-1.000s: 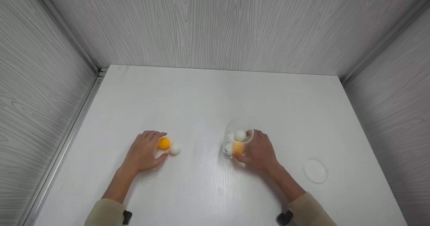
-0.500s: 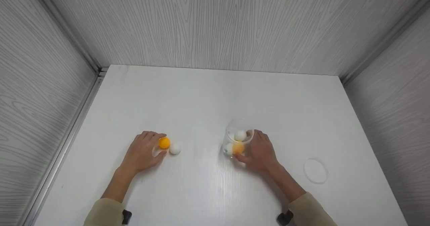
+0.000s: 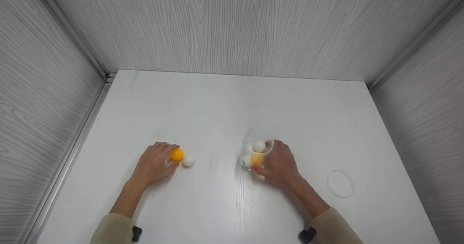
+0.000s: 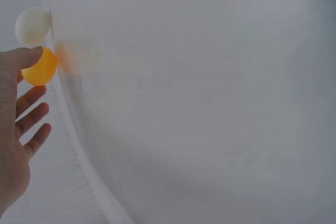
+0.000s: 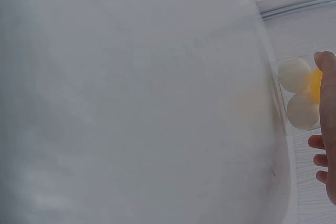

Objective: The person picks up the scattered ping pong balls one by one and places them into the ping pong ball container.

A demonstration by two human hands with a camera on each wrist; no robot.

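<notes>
An orange ping-pong ball (image 3: 177, 154) sits between the thumb and forefinger of my left hand (image 3: 152, 166), which pinches it. In the left wrist view the thumb lies over the orange ball (image 4: 41, 69) while the other fingers are spread. Beside it on the table is a white ping-pong ball (image 3: 188, 160). My right hand (image 3: 282, 164) grips a clear, upright container (image 3: 243, 150) from its right side. Several white balls and an orange one (image 3: 257, 160) rest inside; the right wrist view shows two white balls (image 5: 295, 75) through the wall.
A thin, whitish ring (image 3: 340, 184) lies on the white table (image 3: 203, 106) right of the right forearm. Grey wood-grain panels (image 3: 235, 30) enclose the table at the back and both sides.
The left thumb has closed in toward the forefinger and now meets the orange ball. My right hand and the container have stayed in place.
</notes>
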